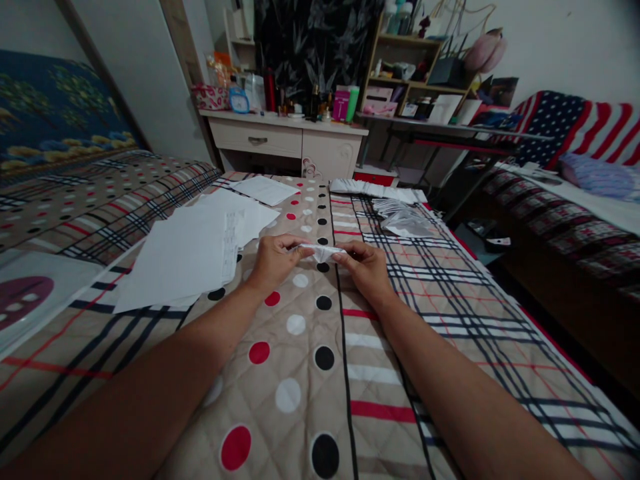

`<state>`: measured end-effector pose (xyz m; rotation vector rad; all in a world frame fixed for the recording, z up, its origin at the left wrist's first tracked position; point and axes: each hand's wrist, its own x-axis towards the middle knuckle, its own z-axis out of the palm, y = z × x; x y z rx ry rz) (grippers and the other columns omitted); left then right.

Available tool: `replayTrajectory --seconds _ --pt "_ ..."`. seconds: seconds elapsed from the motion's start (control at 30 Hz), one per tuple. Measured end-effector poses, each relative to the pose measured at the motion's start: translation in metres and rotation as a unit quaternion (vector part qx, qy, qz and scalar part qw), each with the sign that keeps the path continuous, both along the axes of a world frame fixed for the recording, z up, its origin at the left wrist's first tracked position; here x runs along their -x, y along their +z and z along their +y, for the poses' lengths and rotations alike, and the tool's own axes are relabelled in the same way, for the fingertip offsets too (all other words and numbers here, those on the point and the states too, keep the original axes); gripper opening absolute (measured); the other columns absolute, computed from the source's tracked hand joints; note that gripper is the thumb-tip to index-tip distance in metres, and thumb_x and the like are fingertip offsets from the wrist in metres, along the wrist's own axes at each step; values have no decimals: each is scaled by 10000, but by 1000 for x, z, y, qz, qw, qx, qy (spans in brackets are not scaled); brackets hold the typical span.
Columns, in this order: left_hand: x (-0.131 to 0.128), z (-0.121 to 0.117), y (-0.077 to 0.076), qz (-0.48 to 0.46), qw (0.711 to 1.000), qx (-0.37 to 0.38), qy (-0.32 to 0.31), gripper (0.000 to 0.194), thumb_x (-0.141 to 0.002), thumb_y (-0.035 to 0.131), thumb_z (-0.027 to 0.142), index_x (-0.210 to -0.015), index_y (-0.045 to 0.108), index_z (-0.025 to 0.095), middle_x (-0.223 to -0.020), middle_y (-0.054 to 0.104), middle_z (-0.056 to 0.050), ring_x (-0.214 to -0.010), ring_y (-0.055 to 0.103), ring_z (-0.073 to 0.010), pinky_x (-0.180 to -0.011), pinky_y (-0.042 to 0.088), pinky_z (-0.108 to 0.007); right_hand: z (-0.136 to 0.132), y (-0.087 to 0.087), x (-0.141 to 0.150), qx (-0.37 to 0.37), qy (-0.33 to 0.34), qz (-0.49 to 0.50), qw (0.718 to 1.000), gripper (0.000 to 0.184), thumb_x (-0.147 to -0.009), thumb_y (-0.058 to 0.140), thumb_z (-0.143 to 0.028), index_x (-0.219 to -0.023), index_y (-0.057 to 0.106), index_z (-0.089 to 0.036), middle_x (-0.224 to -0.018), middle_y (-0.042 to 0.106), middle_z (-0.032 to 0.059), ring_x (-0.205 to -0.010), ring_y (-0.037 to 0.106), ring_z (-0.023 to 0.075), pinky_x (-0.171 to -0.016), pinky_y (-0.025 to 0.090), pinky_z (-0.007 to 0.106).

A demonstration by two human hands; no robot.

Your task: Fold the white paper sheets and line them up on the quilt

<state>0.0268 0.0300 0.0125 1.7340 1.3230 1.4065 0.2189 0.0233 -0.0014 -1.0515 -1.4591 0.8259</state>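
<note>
The left hand (281, 260) and the right hand (364, 265) pinch a small white packet (323, 252) between them, one at each end, above a bedspread (310, 373) patterned with dots, stripes and plaid. On the bedspread, a spread of white papers (175, 250) overlaps near the left hand, with a plastic bag (37, 293) farther left, while a heap of clear packets (403, 219) lies beyond the right hand, just in front of a long white folded strip (377, 190). Behind the bedspread stands a pale dresser (280, 137) crowded with bottles and boxes, beside a wooden shelf (407, 41).
</note>
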Motion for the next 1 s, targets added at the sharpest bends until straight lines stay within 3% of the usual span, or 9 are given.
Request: replayTrajectory --seconds 0.23,0.37,0.57,1.0 --pt "2 0 0 73 996 -40 -1 119 -690 755 269 -748 749 165 -733 728 -37 -646 599 -150 -622 465 -250 -1 0 0 -19 -1 -22 1000 119 -696 763 -303 -782 755 -221 -778 726 25 -717 640 180 -686 488 290" --pt "-2 -2 -6 119 990 -37 -73 166 -704 757 293 -836 754 192 -847 746 -41 -749 650 -169 -705 492 -260 -2 -1 1 -39 23 -67 997 121 -696 759 -296 -791 760 -222 -758 718 23 -721 635 181 -692 485 290" --pt "-7 -3 -9 56 996 13 -69 190 -731 730 305 -867 761 176 -825 753 -38 -734 670 -170 -657 505 -248 -4 3 5 38 33 -13 999 141 -660 764 -292 -763 742 -199 -749 719 17 -693 626 171 -662 486 276" --pt "-12 -9 -6 18 996 34 -80 192 -723 734 302 -830 759 144 -792 755 -51 -696 673 -170 -625 516 -241 -12 11 5 40 51 -8 998 192 -735 695 -326 -633 656 -167 -588 568 -15 -574 477 118 -554 365 241"
